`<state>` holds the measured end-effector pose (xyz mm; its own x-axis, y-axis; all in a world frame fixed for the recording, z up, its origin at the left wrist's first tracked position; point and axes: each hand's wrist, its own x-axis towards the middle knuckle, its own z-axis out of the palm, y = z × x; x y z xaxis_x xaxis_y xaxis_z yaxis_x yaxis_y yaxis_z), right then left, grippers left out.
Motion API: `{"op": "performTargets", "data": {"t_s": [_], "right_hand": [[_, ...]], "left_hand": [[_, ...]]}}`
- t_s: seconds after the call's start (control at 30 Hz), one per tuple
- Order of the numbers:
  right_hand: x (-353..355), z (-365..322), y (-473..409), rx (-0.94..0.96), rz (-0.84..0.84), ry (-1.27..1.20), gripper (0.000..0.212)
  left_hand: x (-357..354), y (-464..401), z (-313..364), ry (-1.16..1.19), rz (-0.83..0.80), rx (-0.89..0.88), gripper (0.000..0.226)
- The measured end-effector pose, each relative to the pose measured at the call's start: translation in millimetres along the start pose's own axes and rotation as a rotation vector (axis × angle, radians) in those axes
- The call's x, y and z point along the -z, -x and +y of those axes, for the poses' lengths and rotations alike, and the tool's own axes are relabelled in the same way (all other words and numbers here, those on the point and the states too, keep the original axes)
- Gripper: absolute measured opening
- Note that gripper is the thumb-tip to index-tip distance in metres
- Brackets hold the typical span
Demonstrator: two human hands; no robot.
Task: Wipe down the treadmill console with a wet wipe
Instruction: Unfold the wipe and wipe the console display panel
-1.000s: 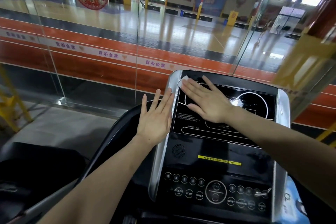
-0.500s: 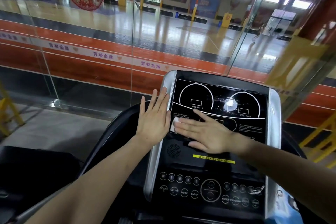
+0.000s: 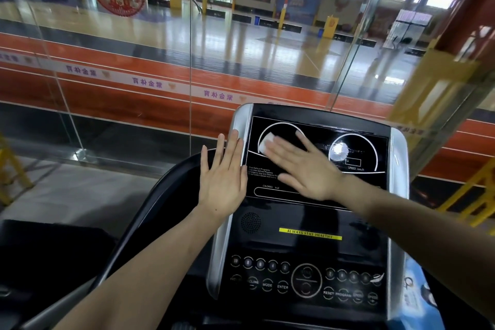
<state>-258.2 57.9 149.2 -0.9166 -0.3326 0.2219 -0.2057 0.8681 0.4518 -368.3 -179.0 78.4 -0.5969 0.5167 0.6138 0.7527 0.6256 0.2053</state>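
Note:
The black treadmill console (image 3: 356,126) with silver side trim fills the lower middle of the head view. My right hand (image 3: 302,166) lies flat on its upper display, fingers straight, pressing a white wet wipe (image 3: 267,142) against the left dial; only a corner of the wipe shows past the fingertips. My left hand (image 3: 223,179) rests flat with straight fingers against the console's silver left edge. Below are a yellow label and rows of round buttons (image 3: 305,280).
A glass wall (image 3: 190,61) stands right behind the console, with a sports hall beyond it. A blue packet (image 3: 417,300) sits at the console's lower right. The black curved handrail (image 3: 150,203) runs down the left. Yellow frames stand at both sides.
My right hand has slid the wipe from the display's top left corner down to the text area and back up onto the left dial. The left hand has stayed on the edge.

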Motion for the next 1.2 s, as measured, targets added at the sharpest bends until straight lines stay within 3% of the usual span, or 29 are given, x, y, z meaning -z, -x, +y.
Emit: {"op": "performTargets", "data": {"t_s": [0.17, 0.37, 0.6, 0.77, 1.03, 1.2], "right_hand": [[-20, -54, 47, 0.132, -0.082, -0.030, 0.067], [-13, -25, 38, 0.232, -0.095, 0.029, 0.069], [15, 49, 1, -0.063, -0.044, 0.067, 0.068], [0, 24, 11, -0.131, 0.004, 0.036, 0.070], [-24, -40, 79, 0.098, -0.115, -0.024, 0.068], [-18, -17, 73, 0.201, -0.142, 0.021, 0.070]], "left_hand": [[-1, 1, 1, -0.046, 0.008, -0.010, 0.065], [1, 5, 3, -0.144, 0.027, -0.163, 0.063], [3, 4, 5, -0.134, 0.031, -0.212, 0.058], [3, 4, 6, -0.098, 0.062, -0.204, 0.053], [5, 4, 6, -0.098, 0.065, -0.196, 0.048], [16, 1, 18, -0.115, 0.032, -0.158, 0.050]]}}
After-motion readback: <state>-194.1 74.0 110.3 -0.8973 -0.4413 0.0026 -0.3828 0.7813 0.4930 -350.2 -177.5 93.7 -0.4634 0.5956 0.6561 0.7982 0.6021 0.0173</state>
